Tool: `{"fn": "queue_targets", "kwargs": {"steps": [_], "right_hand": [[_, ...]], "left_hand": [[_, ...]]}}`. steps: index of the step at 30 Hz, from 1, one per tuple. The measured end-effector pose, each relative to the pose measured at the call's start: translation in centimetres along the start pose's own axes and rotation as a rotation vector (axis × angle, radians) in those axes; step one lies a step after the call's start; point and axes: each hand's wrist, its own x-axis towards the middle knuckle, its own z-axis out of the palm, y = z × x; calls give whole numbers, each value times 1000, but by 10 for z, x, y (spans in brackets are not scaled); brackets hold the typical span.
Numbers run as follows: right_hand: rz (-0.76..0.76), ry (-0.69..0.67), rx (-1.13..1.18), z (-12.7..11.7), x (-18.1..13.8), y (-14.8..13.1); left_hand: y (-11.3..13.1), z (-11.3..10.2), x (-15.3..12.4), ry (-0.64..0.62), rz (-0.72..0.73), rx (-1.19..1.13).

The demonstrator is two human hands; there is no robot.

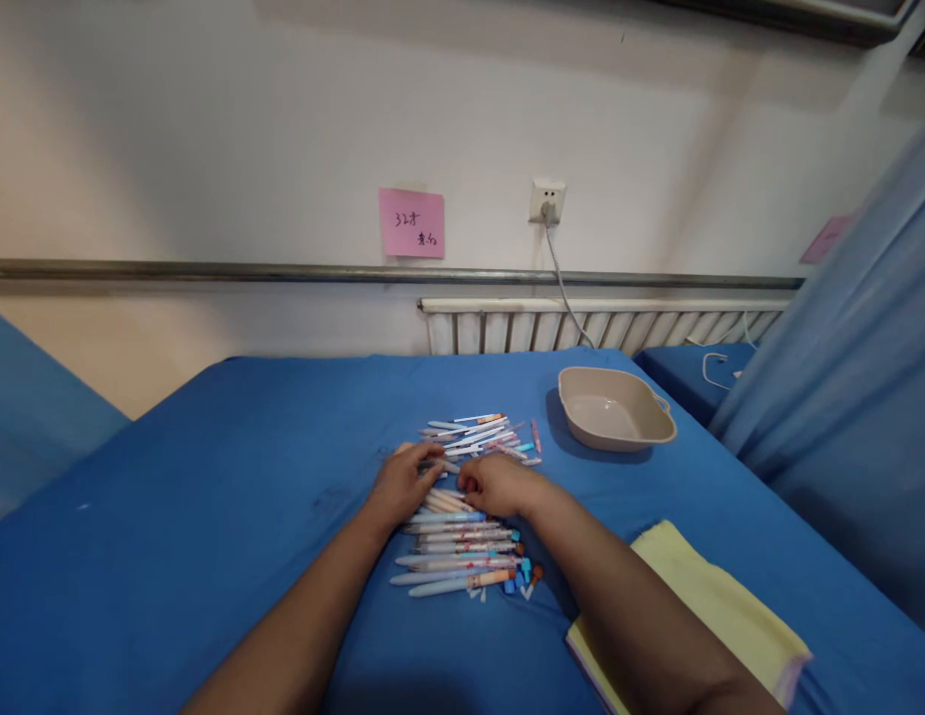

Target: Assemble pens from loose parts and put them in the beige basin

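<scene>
Both hands meet over a spread of pens on the blue sheet. My left hand [403, 484] is closed around a pen [450, 467], whose pale end shows between the two hands. At the other end of that pen, my right hand [505, 484] has its fingers curled in a pinch; its fingertips are partly hidden. Nearer me, several pens [462, 562] lie side by side in a rough row, pale blue, clear and orange. Beyond the hands is a looser pile of white and pink pens [481, 434]. Small blue and brown pieces [523, 574] sit at the row's right end.
A beige plastic basin [615, 405] stands at the back right of the blue sheet [209, 556]. A folded yellow cloth [719, 586] lies under my right forearm. Behind are a white railing [522, 328] and a wall socket [546, 201] with a cable. A blue curtain [849, 357] hangs at right.
</scene>
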Motion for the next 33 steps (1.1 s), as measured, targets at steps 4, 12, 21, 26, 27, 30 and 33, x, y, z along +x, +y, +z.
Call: {"fn": "queue_targets", "kwargs": {"steps": [4,12,21,26,27,30,33], "right_hand": [[14,13,-82,-5,-2,-3],[106,79,642,1,7,27],[188,157,932,-5,9,26],[183,176,937,-3,11,27],[177,181,935,-2,11,28],[146,188,941,-1,12,29],[129,180,958,1,13,31]], "left_hand": [[2,-3,0,22,22,15],[13,-9,-2,11,-30,-152],[14,-9,-1,-99,-114,-67],[18,-10,-1,25,25,-144],[19,-9,-2,22,38,-162],[17,-7,-3,-14,-38,-169],[15,-6,-2,-11,-130,-183]]}}
